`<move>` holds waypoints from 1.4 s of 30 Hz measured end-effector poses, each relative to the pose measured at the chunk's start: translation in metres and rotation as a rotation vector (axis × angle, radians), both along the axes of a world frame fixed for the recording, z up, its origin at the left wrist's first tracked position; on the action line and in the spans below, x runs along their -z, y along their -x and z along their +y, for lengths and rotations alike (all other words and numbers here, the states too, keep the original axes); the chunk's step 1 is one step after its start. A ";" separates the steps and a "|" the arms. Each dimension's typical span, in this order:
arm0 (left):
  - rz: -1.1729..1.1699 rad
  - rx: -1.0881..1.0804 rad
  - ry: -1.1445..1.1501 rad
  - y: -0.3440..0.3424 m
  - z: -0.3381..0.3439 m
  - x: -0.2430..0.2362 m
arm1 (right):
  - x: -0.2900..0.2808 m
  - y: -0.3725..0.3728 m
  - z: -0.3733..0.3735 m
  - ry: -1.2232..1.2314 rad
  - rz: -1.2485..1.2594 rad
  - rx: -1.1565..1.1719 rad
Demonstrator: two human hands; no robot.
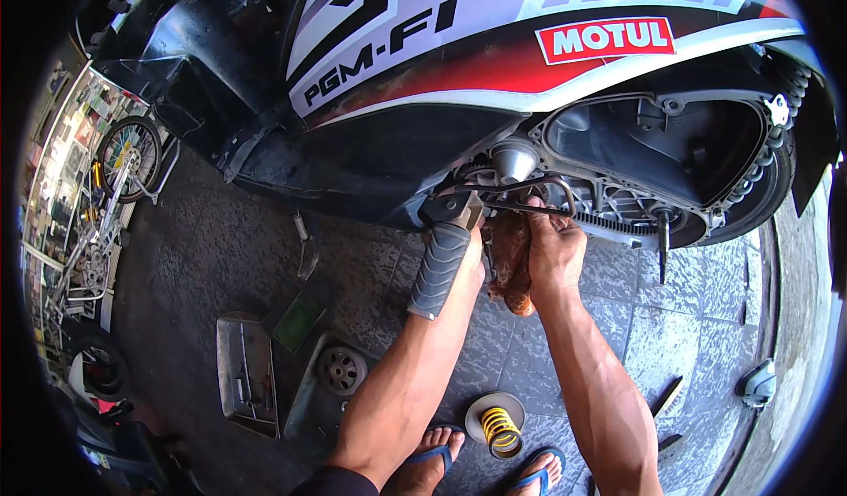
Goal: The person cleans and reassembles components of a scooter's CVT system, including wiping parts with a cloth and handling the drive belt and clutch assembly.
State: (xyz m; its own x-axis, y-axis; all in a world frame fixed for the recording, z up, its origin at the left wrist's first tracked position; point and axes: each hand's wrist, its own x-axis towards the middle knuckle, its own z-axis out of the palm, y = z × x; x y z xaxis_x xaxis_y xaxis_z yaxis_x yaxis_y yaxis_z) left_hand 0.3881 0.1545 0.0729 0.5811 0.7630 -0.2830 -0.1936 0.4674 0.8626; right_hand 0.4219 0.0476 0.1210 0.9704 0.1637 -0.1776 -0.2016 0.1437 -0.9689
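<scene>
A scooter's opened belt-drive case lies before me, its metal insides and toothed belt exposed. My right hand is closed at the lower edge of this case, fingers pinching the top of a dirty brown rag that hangs down. My left hand reaches in beside the rag, behind a grey ribbed footrest; its fingers are hidden. Just above both hands runs a bent dark metal rod. A silver cone-shaped part sits in the case higher up.
A bare shaft sticks out right of my hands. On the tiled floor are a yellow spring on a round plate, a tray of tools, a tray with a round drilled metal part and a green box. My sandalled feet stand below.
</scene>
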 end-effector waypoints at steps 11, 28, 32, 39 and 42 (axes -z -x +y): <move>-0.202 -0.081 -0.009 0.005 0.014 0.004 | -0.002 0.003 0.010 -0.053 0.043 -0.001; 0.031 -0.033 -0.312 0.049 -0.027 -0.017 | -0.017 0.003 -0.044 0.332 -0.173 -0.280; -0.126 0.335 -0.465 0.182 -0.109 -0.075 | -0.014 0.020 -0.123 0.243 -0.064 -0.425; 0.611 0.506 -0.527 0.446 -0.098 0.031 | -0.008 0.068 -0.270 0.435 0.198 -0.520; 0.949 0.323 -0.628 0.518 -0.078 0.066 | -0.001 0.098 -0.290 0.411 0.302 -0.401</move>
